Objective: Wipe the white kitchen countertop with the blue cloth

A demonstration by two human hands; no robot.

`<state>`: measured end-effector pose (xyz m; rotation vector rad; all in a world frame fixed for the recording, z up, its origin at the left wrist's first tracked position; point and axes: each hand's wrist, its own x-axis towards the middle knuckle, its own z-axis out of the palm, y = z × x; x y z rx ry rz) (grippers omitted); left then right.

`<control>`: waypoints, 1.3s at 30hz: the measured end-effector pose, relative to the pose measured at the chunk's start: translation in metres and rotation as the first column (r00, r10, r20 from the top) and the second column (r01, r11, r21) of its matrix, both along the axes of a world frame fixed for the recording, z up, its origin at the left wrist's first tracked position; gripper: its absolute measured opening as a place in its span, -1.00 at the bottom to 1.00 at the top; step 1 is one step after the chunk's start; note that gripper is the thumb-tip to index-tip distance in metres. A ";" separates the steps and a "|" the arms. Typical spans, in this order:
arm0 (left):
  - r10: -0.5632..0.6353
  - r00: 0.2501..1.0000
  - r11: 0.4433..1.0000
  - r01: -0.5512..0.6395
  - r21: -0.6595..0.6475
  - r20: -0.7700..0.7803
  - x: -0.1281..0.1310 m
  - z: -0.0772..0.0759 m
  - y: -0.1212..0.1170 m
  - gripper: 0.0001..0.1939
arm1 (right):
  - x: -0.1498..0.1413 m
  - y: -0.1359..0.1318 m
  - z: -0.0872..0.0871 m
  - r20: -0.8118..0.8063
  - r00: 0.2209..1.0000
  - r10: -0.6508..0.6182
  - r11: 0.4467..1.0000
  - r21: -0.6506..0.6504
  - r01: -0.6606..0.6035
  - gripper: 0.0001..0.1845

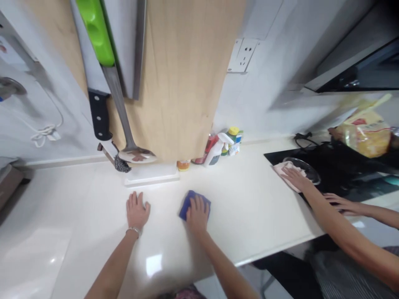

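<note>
My left hand (136, 211) lies flat on the cream countertop (249, 207), fingers stretched out, holding nothing; a thin bracelet circles its wrist. My right hand (197, 214) presses flat on a blue cloth (187, 202) that sticks out to its left and above the fingers. The two hands rest about a hand's width apart near the middle of the counter.
Another person at the right presses a pink cloth (284, 170) onto a black cooktop (336, 170). Spray bottle (216, 151) and jars stand by the wall. A wooden board (183, 74), a knife (99, 112) and a green-handled ladle (121, 104) hang above. A yellow bag (364, 133) lies far right.
</note>
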<state>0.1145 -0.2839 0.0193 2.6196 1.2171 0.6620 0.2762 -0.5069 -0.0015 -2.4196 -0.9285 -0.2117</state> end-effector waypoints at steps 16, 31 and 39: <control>-0.756 0.652 0.655 0.752 -0.078 -0.056 0.034 0.018 -0.114 -0.41 | 0.037 -0.213 -0.014 0.097 0.981 -0.167 0.985 0.069 0.160 -0.52; -0.727 0.637 0.643 0.762 0.070 -0.254 -0.025 0.008 -0.146 -0.18 | 0.040 -0.218 -0.017 0.080 0.955 -0.287 0.956 -0.046 0.291 -0.51; -0.703 0.665 0.672 0.737 0.072 -0.253 0.003 0.023 -0.154 -0.17 | 0.016 -0.215 -0.008 0.068 0.945 -0.321 0.943 -0.066 0.325 -0.52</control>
